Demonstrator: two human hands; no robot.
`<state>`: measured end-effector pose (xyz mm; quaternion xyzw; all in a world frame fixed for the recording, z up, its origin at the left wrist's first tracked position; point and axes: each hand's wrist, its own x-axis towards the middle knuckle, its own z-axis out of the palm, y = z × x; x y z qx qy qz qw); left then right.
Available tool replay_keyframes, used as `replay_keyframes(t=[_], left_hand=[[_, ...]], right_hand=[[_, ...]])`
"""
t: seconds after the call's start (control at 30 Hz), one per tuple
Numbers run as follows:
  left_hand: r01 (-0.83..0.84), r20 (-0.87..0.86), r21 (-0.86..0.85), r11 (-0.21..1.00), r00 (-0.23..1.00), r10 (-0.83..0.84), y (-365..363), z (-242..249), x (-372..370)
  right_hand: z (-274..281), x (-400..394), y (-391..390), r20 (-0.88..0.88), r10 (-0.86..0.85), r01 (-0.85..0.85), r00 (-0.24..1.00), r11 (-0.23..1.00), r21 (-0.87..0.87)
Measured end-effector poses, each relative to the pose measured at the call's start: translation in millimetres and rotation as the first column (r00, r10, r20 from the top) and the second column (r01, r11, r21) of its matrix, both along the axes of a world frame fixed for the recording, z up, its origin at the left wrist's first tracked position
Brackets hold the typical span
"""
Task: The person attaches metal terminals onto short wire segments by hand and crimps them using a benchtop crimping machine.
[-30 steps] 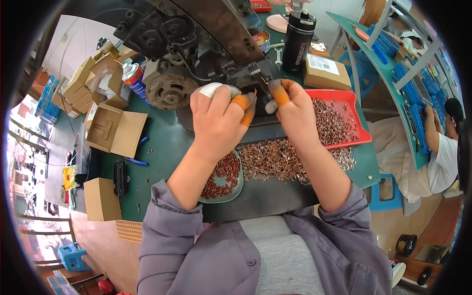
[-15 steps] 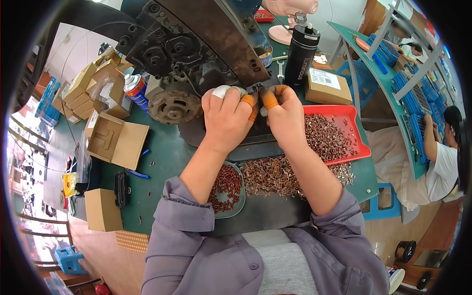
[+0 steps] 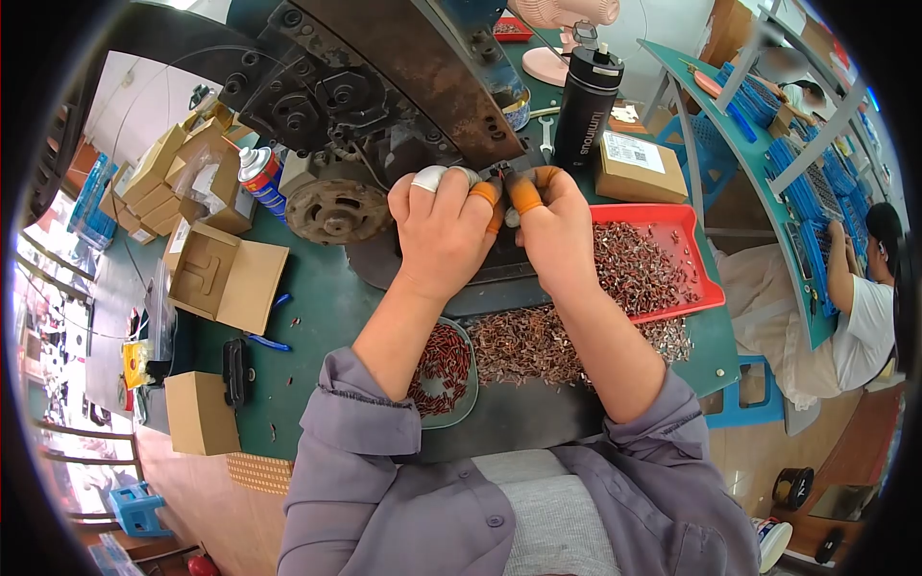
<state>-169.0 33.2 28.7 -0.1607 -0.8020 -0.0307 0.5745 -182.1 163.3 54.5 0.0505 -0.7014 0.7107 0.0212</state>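
Barely shifted, left hand [image 3: 444, 233], right hand [image 3: 552, 230], fingertips meeting

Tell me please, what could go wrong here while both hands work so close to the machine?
1. The left hand and right hand pinch a tiny part right under the dark machine; fingers could get caught if it moves.
2. The loose pile of metal pieces lies beside the right forearm, so a sweep might scatter it.
3. The dish of red pieces sits near the bench edge under the left forearm and may be knocked.
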Motion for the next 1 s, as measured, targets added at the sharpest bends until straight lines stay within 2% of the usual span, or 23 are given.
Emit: replay_keyframes(t=[0.13,0.2,0.33,0.4,0.53,0.6,0.63,0.7,0.83,0.93,1.0], left_hand=[[0.026,-0.029,-0.009,1.000,0.999,-0.026,-0.9,0.4,-1.0],[0.025,-0.025,-0.008,1.000,0.999,-0.025,-0.6,0.3,-1.1],[0.007,-0.023,0.006,1.000,1.000,-0.007,-0.5,-2.1,-1.2],[-0.002,-0.014,0.010,1.000,1.000,0.002,-0.8,-3.1,-1.0],[0.000,-0.024,0.016,1.000,1.000,0.001,-0.3,-3.0,-0.9],[0.002,-0.030,0.018,1.000,1.000,-0.002,-0.3,-3.1,-1.6],[0.001,-0.035,0.022,1.000,0.999,-0.001,-0.9,-4.5,-2.5],[0.005,-0.039,0.025,1.000,0.999,-0.004,-2.0,-5.6,-3.4],[0.004,-0.047,0.036,0.999,0.999,-0.002,-2.1,-4.6,-3.7],[0.011,-0.071,0.022,1.000,0.997,-0.009,-2.9,2.1,4.6],[0.033,-0.067,0.005,0.999,0.997,-0.033,-2.5,8.0,16.2]], right_hand=[[-1.2,-1.5,0.9,-0.002,0.001,-0.001,1.000,1.000,-0.005],[-6.6,-4.6,1.5,-0.066,-0.006,0.008,0.998,0.999,0.033],[-2.5,0.2,3.1,-0.083,-0.008,0.015,0.996,0.996,0.084],[-7.1,-0.4,4.7,-0.183,-0.017,0.035,0.983,0.995,0.099],[-3.8,2.8,7.3,-0.236,-0.033,0.067,0.971,0.988,0.139],[-1.1,4.5,8.1,-0.136,-0.007,0.021,0.991,0.995,0.102],[-0.7,4.1,6.9,-0.138,-0.011,0.026,0.990,0.995,0.101],[0.0,2.6,1.8,-0.093,0.009,-0.013,0.996,0.999,-0.039],[-0.5,5.4,-2.6,-0.073,0.026,-0.033,0.997,0.994,-0.104],[1.9,13.2,0.4,0.009,0.078,-0.075,0.997,0.979,-0.191],[9.5,29.4,8.0,0.218,0.199,-0.106,0.956,0.921,-0.374]])
